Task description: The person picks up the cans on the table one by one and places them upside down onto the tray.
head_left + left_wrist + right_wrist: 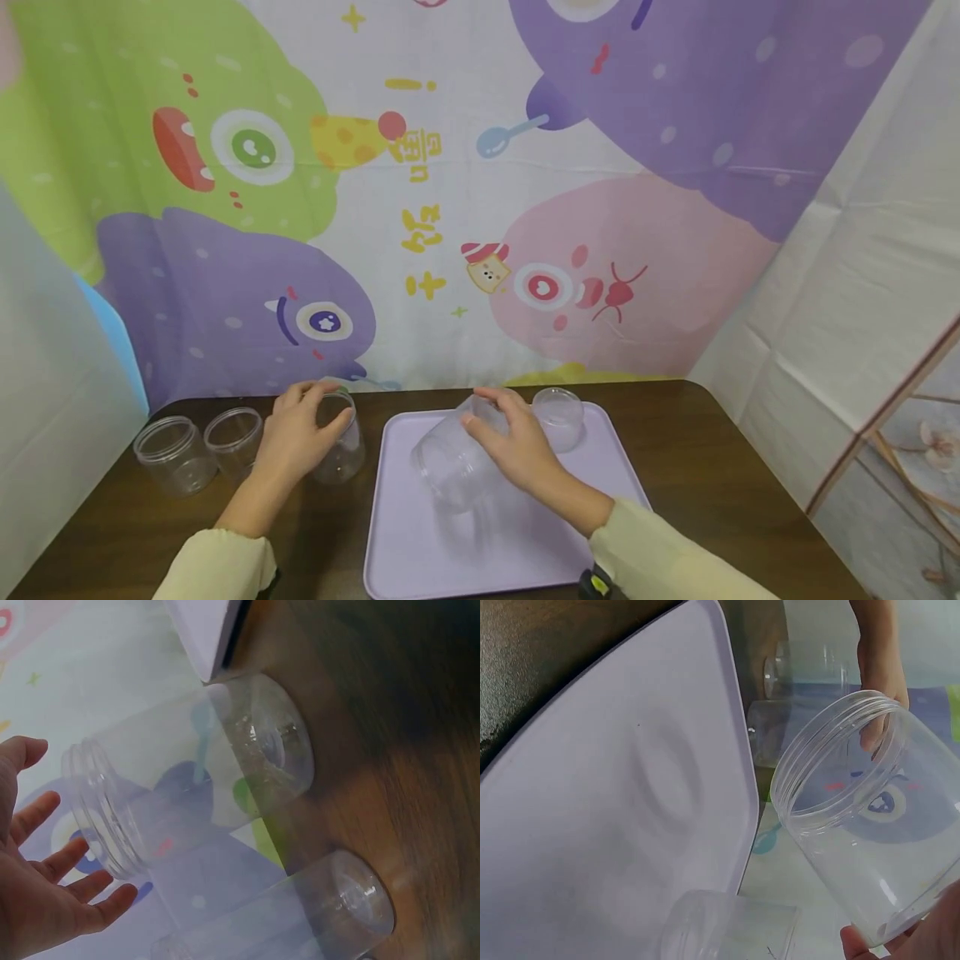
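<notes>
My right hand [517,437] grips a clear plastic jar [450,467] near its base. In the head view this jar hangs tilted over the lilac tray [412,558], mouth downward; the right wrist view shows its threaded mouth and see-through wall, with fingertips [855,943] at the bottom end. My left hand [296,429] is over another clear jar [341,458], which stands upright on the table left of the tray. Spread fingers [71,859] lie right at that jar's threaded rim in the left wrist view.
Two more clear open jars, an outer one [176,458] and an inner one [232,437], stand at the table's left. A smaller clear jar [558,421] sits at the tray's back right corner. Behind the dark wooden table [712,500] hangs a cartoon-printed curtain [450,342].
</notes>
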Tool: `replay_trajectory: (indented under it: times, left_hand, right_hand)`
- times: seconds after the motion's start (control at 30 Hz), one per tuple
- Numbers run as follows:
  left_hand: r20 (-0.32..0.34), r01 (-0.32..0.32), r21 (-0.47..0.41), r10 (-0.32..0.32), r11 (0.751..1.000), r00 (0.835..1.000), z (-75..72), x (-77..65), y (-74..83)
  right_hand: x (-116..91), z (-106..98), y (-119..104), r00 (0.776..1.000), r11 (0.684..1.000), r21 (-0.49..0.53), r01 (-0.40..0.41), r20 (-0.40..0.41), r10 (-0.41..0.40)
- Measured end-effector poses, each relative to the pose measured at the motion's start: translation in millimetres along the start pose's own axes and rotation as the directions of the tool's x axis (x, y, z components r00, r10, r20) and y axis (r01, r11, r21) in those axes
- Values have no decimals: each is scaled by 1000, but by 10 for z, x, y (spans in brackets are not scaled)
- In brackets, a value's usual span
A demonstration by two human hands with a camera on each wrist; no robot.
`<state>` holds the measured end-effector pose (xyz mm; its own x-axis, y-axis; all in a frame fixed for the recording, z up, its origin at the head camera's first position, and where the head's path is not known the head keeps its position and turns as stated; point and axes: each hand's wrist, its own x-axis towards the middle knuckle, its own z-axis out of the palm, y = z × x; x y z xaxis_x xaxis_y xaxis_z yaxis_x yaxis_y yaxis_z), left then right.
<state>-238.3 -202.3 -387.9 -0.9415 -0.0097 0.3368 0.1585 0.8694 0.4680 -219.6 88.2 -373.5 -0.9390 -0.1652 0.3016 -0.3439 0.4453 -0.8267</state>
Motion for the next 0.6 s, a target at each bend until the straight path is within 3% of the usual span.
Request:
replay_trajectory:
  times: [0.3, 0.6]
  left_hand:
    - [85, 15, 66, -20, 998, 996, 38, 86, -52]
    - [113, 25, 78, -33, 997, 993, 60, 130, -66]
  right_hand:
    - [63, 45, -54, 999, 994, -105, 36, 43, -32]
    - [179, 137, -60, 989, 960, -237, 148, 57, -139]
